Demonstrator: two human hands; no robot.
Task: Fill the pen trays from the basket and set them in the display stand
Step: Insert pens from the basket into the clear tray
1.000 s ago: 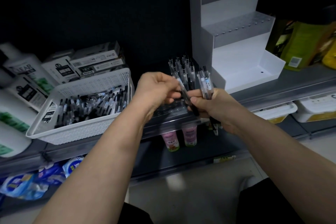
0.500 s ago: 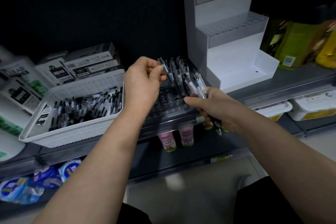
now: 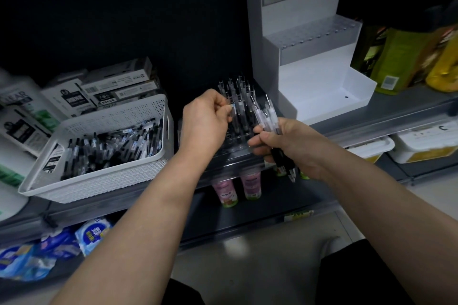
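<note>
A clear pen tray (image 3: pixel 233 153) with rows of holes sits on the shelf between the basket and the stand; several pens (image 3: pixel 238 96) stand upright in its back rows. My left hand (image 3: pixel 205 124) pinches one pen upright over the tray. To its right, my right hand (image 3: pixel 285 146) grips a bundle of several clear pens (image 3: pixel 269 116) with black grips. The white perforated basket (image 3: pixel 99 181) at the left holds many loose pens. The white stepped display stand (image 3: pixel 322 77) rises at the back right, with a clear tray on its upper step.
Boxes of pens (image 3: pixel 116 89) are stacked behind the basket, and white bottles (image 3: pixel 17 116) stand at the far left. Green and yellow packages (image 3: pixel 401 57) sit right of the stand. Pink cups (image 3: pixel 250 186) and white tubs (image 3: pixel 421 143) are on the lower shelf.
My left hand took a pen from the bundle in my right hand and carried it left and back over the tray. My right hand lowered slightly, still holding the bundle.
</note>
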